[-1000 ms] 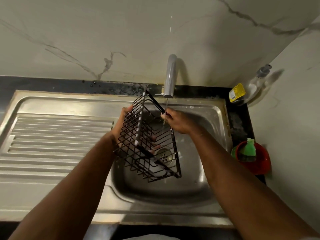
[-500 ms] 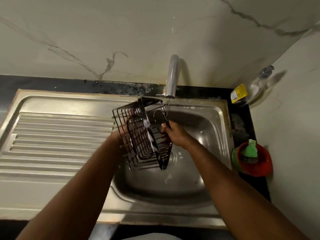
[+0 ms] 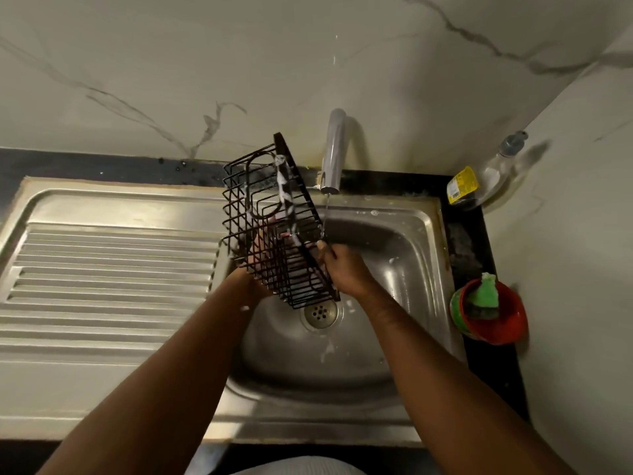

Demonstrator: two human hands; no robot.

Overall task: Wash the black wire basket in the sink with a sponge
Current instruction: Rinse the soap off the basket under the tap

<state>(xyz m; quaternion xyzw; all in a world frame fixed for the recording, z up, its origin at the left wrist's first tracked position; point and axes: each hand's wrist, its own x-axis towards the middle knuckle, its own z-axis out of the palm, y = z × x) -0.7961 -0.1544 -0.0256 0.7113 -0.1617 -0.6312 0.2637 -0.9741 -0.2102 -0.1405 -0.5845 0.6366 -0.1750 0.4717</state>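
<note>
Black wire basket (image 3: 274, 228): centre of frame, held in the air over the left part of the sink (image 3: 433, 234) bowl, tilted on end, one end up near the tap, the other just above the drain (image 3: 320, 311).

Looks: thin black grid wires, rectangular, with a flat black rim band down its right edge. White suds (image 3: 284, 186) streak that band. Wet.

Handling (judgement): light, stiff and not fragile, but soapy and wet, so slippery. The thin wires could dig into fingers. Best held on the flat rim band or a frame corner, one hand per side.

Left of frame: ribbed steel drainboard (image 3: 102, 269).

Left hand (image 3: 257, 250): behind the mesh on the basket's left side. Fingers seem curled into the wires, but the grid hides them, so the exact grip is unclear.

Tap (image 3: 334, 149): upper centre, with a thin water stream (image 3: 325, 214) falling onto the basket's right edge, just above the right hand.

Right hand (image 3: 342, 269): fingers and thumb wrapped round the lower part of the rim band.

Right of frame: green sponge (image 3: 483, 291) sits in a red bowl (image 3: 503, 323) on the counter, well apart from both hands. So this is a rinse step, not scrubbing. Clear bottle (image 3: 493, 173) in the upper right corner.
</note>
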